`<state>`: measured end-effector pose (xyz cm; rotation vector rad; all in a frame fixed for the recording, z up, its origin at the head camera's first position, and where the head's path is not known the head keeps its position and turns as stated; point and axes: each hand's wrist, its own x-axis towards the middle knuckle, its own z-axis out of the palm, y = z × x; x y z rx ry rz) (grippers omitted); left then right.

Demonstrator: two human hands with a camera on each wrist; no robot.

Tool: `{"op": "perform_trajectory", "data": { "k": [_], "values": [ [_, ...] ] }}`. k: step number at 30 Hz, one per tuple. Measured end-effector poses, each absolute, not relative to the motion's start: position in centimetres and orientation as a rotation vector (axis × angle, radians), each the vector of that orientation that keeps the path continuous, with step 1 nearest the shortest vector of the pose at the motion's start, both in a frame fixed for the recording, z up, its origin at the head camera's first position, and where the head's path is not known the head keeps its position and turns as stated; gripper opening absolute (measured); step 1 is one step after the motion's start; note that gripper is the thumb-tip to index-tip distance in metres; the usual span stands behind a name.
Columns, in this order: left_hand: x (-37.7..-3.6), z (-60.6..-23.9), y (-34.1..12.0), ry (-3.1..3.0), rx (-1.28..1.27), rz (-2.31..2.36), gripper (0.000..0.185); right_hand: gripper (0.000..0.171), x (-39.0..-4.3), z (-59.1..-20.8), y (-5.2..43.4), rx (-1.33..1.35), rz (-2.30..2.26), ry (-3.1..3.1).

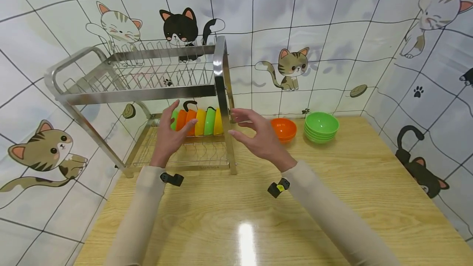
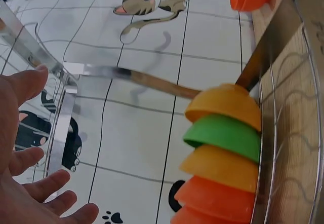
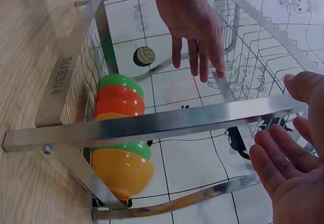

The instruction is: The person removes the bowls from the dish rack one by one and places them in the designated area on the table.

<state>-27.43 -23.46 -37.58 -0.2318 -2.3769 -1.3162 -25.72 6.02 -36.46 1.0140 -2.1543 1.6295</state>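
A two-tier metal dish rack (image 1: 148,94) stands at the left against the tiled wall. On its lower tier a row of yellow (image 1: 200,122), green (image 1: 209,122) and orange (image 1: 181,120) bowls stands on edge. My left hand (image 1: 171,134) is held in front of that tier, thumb and fingers spread, nothing in it. Just right of the rack's front right post (image 1: 226,122), my right hand (image 1: 260,134) hovers with fingers loosely bent and parted from the thumb. The right wrist view has both hands, empty, either side of the post; the yellow bowl (image 3: 121,171) is at the row's near end.
Right of the rack, orange bowls (image 1: 283,128) sit stacked on the wooden table (image 1: 314,216). Beside them is a stack of green bowls (image 1: 321,124). Tiled walls with cat drawings (image 1: 292,67) bound the table at the back and both sides.
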Motion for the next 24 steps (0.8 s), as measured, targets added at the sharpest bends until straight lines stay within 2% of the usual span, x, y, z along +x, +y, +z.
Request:
{"op": "perform_trajectory", "data": {
  "k": [9, 24],
  "values": [
    [-29.3, -37.2, -26.3, -2.482, -0.099, -1.240, 0.089, 0.043, -25.8, -36.2, 5.1, 0.926, 1.697, -2.143],
    [-32.3, -39.1, -31.0, -2.544, 0.075, -1.252, 0.094, 0.029, -26.6, -36.5, 3.7, 0.797, 1.717, -2.184]
  ]
}}
